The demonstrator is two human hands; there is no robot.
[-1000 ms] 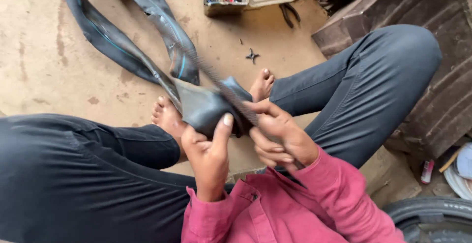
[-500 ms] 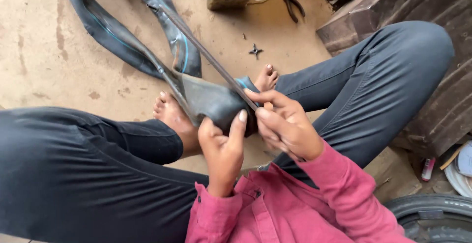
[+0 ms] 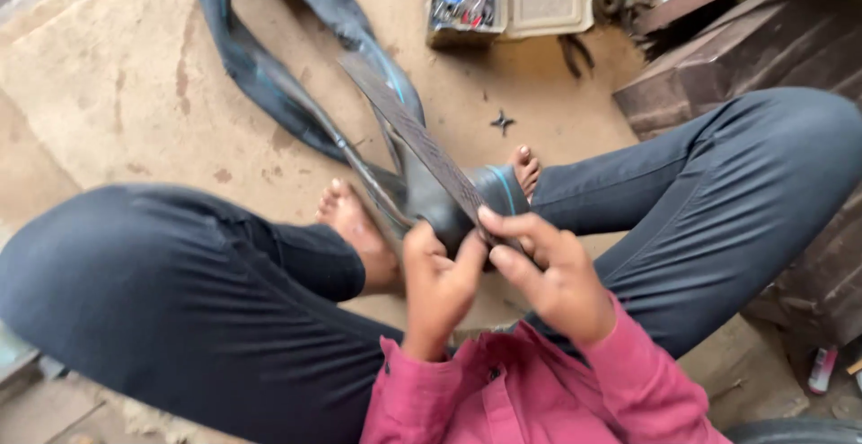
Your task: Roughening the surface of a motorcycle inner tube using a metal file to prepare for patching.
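Head view: left hand grips the folded black inner tube at centre; right hand, fingers pinched, holds a flat file pointing toward 11 o'clock. Judged step: roughening rubber; next calls for steady strokes.

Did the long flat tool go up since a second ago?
Yes. The flat tool now sticks out past the folded inner tube, its tip reaching farther toward the tool box; earlier it barely cleared the tube.
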